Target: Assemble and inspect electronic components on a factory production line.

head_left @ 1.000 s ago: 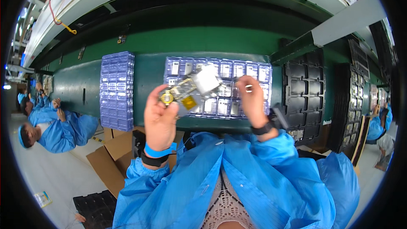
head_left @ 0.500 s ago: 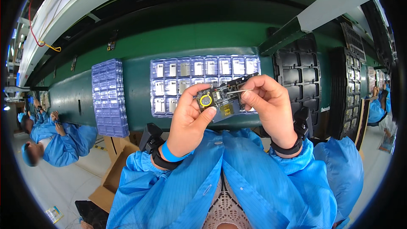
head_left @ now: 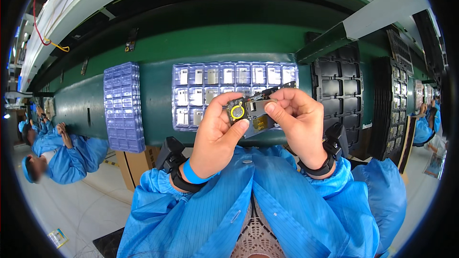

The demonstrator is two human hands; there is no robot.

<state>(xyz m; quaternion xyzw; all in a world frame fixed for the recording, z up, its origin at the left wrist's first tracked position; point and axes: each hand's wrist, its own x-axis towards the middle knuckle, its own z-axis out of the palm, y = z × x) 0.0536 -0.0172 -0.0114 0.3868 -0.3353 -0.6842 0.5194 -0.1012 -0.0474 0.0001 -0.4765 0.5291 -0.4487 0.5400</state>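
A small dark circuit board point(head_left: 260, 124) with a yellow-ringed round part and a gold contact patch is up in front of my chest. My left hand point(head_left: 215, 136) is closed on its left end, thumb and index finger at the edge by the yellow ring. Between the thumb and fingers of my right hand point(head_left: 302, 122) is a thin silver metal plate point(head_left: 258, 107) with a small cutout, lying over the middle of the board. Whether the plate is seated or only resting there, I cannot tell. My right fingers partly hide the board's right end.
Behind my hands lies a clear plastic tray point(head_left: 175, 111) of silver plates. Stacked clear trays point(head_left: 123, 110) stand left, black trays point(head_left: 337, 93) and a black stack holding boards point(head_left: 382, 114) right. A slanted beam point(head_left: 330, 43) crosses above. Other people sit at both sides.
The silver plate, seen nearly edge-on before, has turned flat over the board. My right fingers have shifted slightly left with it. The whole view has moved a little.
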